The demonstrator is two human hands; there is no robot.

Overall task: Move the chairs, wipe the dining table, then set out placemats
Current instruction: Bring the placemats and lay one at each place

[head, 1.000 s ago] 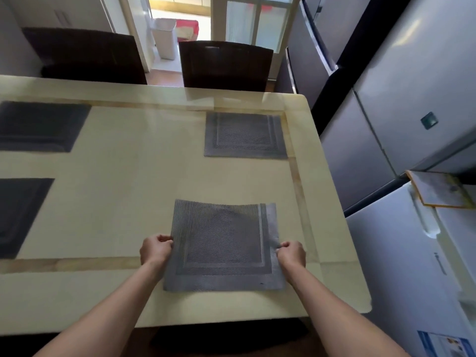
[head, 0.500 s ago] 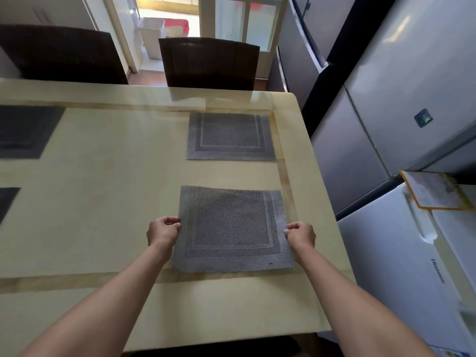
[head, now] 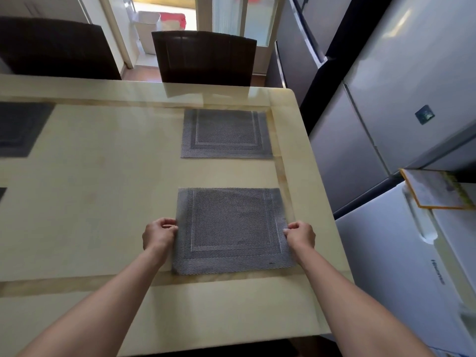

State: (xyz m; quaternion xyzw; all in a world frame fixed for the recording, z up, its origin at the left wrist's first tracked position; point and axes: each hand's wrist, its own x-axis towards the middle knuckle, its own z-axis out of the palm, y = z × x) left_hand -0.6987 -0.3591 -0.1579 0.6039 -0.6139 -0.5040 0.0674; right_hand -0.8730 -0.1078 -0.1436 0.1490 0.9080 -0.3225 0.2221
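Note:
A grey woven placemat (head: 231, 229) lies flat on the cream dining table (head: 103, 189), near its right end. My left hand (head: 159, 234) pinches the mat's left edge and my right hand (head: 300, 234) pinches its right edge, fingers curled. A second grey placemat (head: 226, 134) lies across from it at the far side. A third, darker placemat (head: 20, 128) shows at the left edge of the view. Two dark chairs stand behind the far side: one chair (head: 206, 57) opposite me, another chair (head: 56, 47) to the left.
Grey refrigerators (head: 386, 99) stand close to the table's right end, and a white appliance (head: 412, 266) with a yellow-edged board (head: 435, 189) on top sits beside my right arm. A doorway with a white bin (head: 146, 29) lies beyond the chairs.
Both hands have slid the near placemat away from the table's front edge and a little to the right, and it now lies flat, in line with the far mat.

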